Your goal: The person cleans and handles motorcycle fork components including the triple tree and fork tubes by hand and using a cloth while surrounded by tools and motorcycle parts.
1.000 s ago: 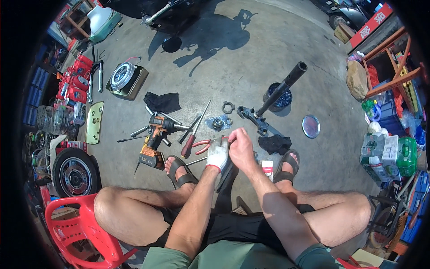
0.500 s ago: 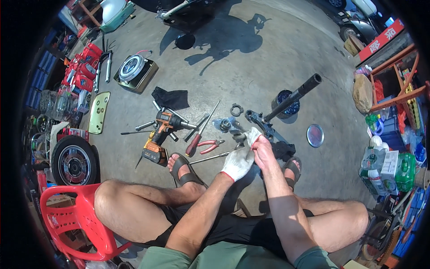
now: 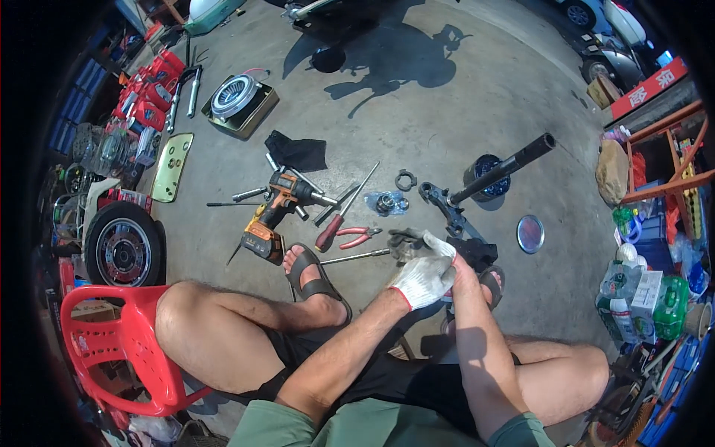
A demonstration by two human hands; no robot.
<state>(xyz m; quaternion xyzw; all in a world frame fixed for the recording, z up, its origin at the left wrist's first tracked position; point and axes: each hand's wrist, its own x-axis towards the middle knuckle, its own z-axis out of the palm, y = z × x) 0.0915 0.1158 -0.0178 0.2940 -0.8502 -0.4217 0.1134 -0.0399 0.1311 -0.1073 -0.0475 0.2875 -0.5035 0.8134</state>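
Note:
My left hand, in a white knit glove with a red-edged cuff, is closed at the wrist of my right hand, pinching the cuff of the glove there; its fingertips are partly hidden. My right hand wears a matching glove with dark grey finger coating, its fingers stretched out toward the left. Just beyond the hands lie red-handled pliers, a screwdriver, and a bearing-like metal part on clear plastic. A dark metal steering stem with its clamp lies to the right.
An orange-black cordless impact wrench and several tools lie left of centre. Further left are a wheel and a red plastic chair. A notched ring, a dark can and a round lid are on the concrete floor.
The right glove has slid further down over my right hand to the wrist. Both hands have come slightly nearer my body, and the view has shifted a little.

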